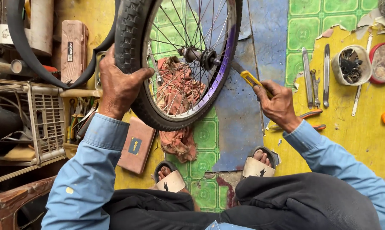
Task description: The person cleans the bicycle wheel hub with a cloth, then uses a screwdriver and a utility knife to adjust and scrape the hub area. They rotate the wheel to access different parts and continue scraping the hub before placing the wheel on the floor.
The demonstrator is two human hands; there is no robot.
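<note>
While my left hand (118,85) clamps the tyre of the bicycle wheel (175,64) standing upright on the floor (239,106) before my feet, my right hand (277,104) grips a yellow-handled tool (251,79). Its tip reaches the hub (201,56).

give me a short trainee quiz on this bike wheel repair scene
1. True or false: the left hand grips the black rubber tyre of the spoked bicycle wheel.
2. The right hand holds a tool with a handle of which colour? A red, B yellow, C green
3. What lies on the floor beneath the wheel?

Key
1. True
2. B: the yellow-handled tool points at the wheel's metal hub
3. A crumpled reddish rag
</note>
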